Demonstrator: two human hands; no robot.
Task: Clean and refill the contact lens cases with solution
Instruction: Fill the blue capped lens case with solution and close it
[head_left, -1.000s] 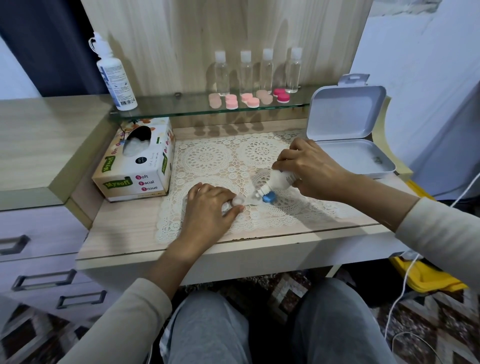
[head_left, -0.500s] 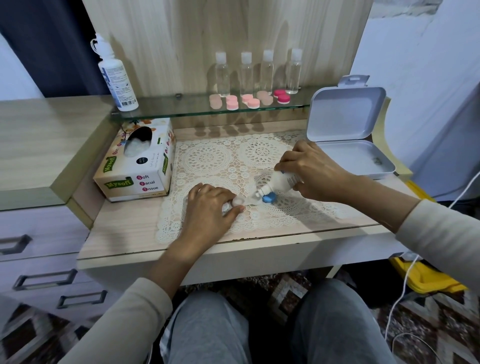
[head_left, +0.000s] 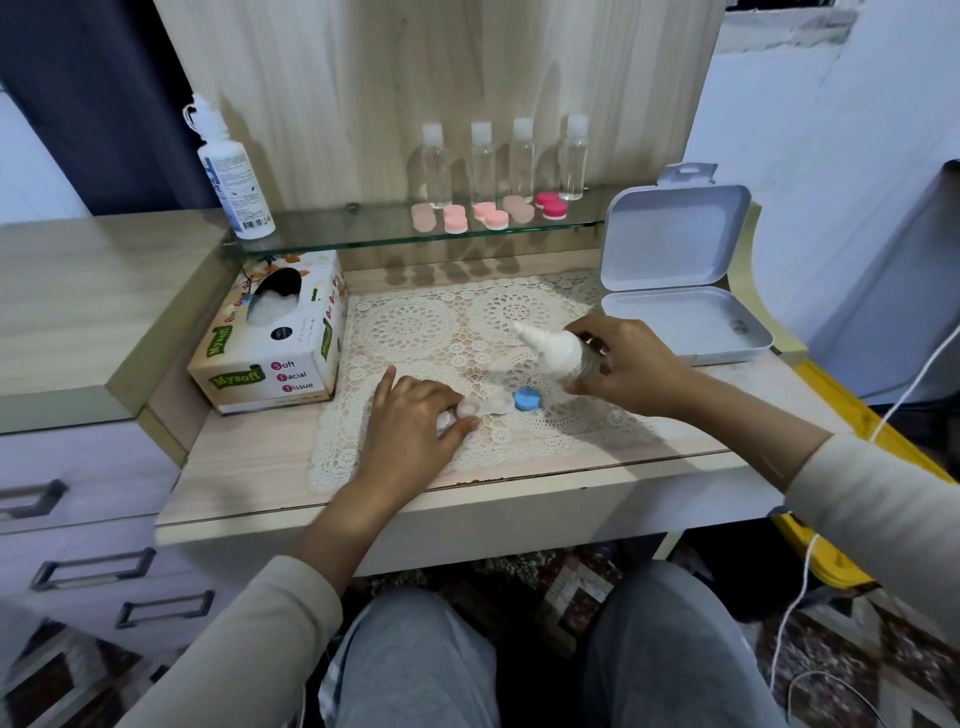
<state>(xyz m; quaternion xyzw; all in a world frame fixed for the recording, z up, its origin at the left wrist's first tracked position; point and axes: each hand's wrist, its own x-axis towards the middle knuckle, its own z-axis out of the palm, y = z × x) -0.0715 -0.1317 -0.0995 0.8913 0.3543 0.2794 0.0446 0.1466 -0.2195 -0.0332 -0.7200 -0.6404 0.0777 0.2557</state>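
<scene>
A white contact lens case (head_left: 491, 404) lies on the lace mat, with a blue cap (head_left: 528, 399) at its right end. My left hand (head_left: 415, 421) pinches the case's left end between thumb and fingers. My right hand (head_left: 626, 366) grips a small solution bottle (head_left: 558, 349) with a white nozzle, lifted above the case and tilted with the nozzle pointing up and left. Several pink lens cases (head_left: 488, 213) sit on the glass shelf in front of several clear small bottles (head_left: 480, 161).
A tissue box (head_left: 270, 353) stands at the left of the lace mat (head_left: 415, 322). A large solution bottle (head_left: 234, 176) stands on the glass shelf (head_left: 363, 234) at left. An open white box (head_left: 680, 291) sits at the right. Drawers are at lower left.
My right hand has lifted the small bottle off the case and turned its nozzle from pointing down to pointing up and left. My left hand stays on the case.
</scene>
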